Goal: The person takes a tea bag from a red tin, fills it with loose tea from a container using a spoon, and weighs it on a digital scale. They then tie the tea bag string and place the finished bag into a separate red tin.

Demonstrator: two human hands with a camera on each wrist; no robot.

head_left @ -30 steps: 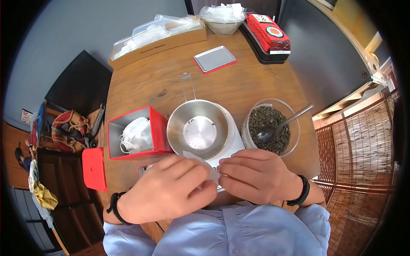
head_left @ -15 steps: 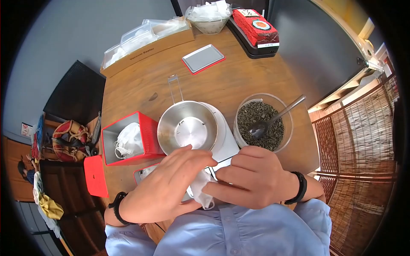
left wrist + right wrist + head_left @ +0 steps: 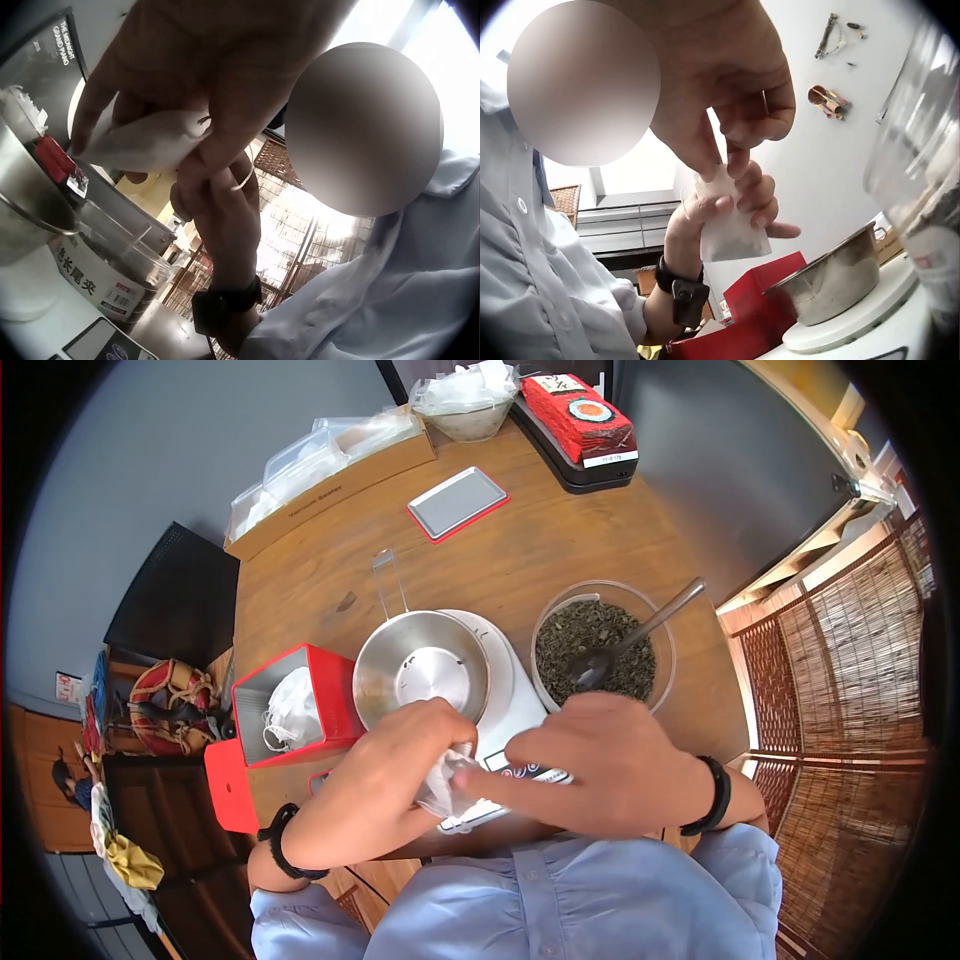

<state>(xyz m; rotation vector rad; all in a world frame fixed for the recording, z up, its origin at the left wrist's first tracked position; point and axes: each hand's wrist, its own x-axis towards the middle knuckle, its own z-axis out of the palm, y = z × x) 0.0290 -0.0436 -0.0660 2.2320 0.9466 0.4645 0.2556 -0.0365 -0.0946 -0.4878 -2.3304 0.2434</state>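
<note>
My left hand (image 3: 370,790) grips a small white pouch (image 3: 440,782) in front of the steel pan (image 3: 372,678). In the right wrist view the pouch (image 3: 735,236) hangs upright with a darker filling at its bottom, the left fingers around its side. There the thumb and finger of my right hand (image 3: 727,82) pinch its top edge. The left wrist view shows a thin white string loop by the pouch (image 3: 146,142), near the right fingers. The pan, with a few dark bits inside, sits on a white scale (image 3: 515,725).
A red tin (image 3: 335,695) of white pouches stands left of the pan, its red lid (image 3: 230,785) beside it. On the right, a clear bowl (image 3: 665,675) holds dark dried leaves and a spoon (image 3: 655,618). Farther back lie a small grey tray (image 3: 458,502), a box and a red package.
My left fingers have curled more closely around the pouch, and both hands have turned. The right hand has shifted slightly, its fingers at the pouch's edge. The head view has swung a little.
</note>
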